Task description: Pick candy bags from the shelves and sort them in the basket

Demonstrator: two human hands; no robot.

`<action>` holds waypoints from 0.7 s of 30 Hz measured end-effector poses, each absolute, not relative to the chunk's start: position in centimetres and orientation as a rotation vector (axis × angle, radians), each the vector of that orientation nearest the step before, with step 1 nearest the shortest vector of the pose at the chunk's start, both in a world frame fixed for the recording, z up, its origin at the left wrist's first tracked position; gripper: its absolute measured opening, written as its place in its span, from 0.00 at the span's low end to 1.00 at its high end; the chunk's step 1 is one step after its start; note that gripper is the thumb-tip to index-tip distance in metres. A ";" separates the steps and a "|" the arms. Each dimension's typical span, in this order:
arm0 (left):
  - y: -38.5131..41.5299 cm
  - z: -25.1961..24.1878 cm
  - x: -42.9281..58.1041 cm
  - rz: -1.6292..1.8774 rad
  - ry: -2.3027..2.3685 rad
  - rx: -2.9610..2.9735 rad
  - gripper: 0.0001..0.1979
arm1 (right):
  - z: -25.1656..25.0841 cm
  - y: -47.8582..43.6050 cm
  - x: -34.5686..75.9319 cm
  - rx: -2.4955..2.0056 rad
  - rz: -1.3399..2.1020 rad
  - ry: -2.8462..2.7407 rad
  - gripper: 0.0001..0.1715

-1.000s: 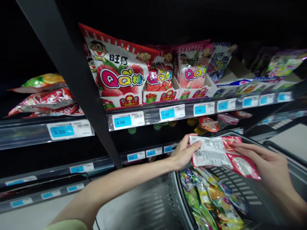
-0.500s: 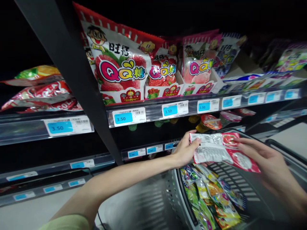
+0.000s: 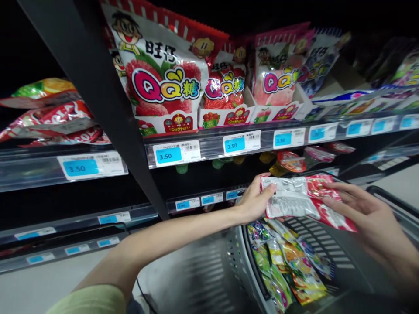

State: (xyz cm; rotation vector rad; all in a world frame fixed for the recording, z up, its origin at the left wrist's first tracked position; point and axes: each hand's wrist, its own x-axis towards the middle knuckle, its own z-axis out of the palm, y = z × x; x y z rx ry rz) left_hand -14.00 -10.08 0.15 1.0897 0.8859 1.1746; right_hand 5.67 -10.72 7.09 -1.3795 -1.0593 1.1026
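Note:
A red and silver candy bag (image 3: 291, 198) is stretched between my two hands above the basket, its printed back side turned up. My left hand (image 3: 255, 198) grips its left end, thumb on top. At the opposite end my right hand (image 3: 366, 213) holds the bag between thumb and fingers. Below, the grey shopping basket (image 3: 244, 257) has several colourful candy bags (image 3: 303, 266) lying in its left part.
An upper shelf carries a lychee-print candy bag (image 3: 163, 83), strawberry bags (image 3: 225, 85) and peach bags (image 3: 276, 78) in display boxes. Price labels (image 3: 176, 153) line its edge. A dark post (image 3: 108, 109) divides the shelves. Cola-print bags (image 3: 62, 120) lie left. Jelly cups (image 3: 291, 160) sit lower.
The view has shifted slightly, so the shelf items appear a little higher. Both hands keep their hold on the candy bag, which is almost unmoved.

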 end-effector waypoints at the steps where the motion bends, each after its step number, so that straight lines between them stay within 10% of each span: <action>1: -10.1 0.1 -14.0 1.175 0.887 1.094 0.30 | 7.1 -10.7 5.6 -1.384 1.101 -1.054 0.32; 21: -9.8 -0.6 -13.7 1.138 0.847 1.069 0.28 | 7.2 -10.5 5.9 -1.524 1.065 -1.035 0.41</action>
